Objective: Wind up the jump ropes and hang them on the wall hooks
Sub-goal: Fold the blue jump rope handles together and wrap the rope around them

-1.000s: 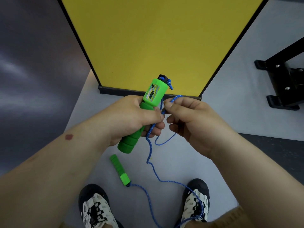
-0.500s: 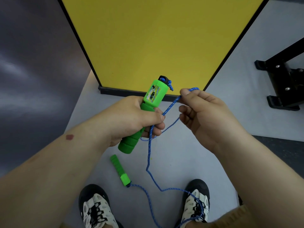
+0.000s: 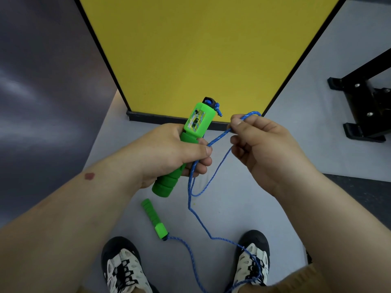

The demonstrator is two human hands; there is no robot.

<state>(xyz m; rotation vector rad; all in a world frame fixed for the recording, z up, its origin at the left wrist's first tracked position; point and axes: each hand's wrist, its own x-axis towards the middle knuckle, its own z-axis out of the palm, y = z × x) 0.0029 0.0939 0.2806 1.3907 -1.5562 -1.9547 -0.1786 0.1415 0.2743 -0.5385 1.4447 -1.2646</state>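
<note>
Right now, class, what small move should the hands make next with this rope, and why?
Probably the right hand should carry its pinched loop of blue rope round the green handle that the left hand grips: most rope lies unwound on the floor.

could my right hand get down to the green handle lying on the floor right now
Probably not yet: the right hand is pinching a loop of the blue rope, though nothing blocks the floor handle.
</note>
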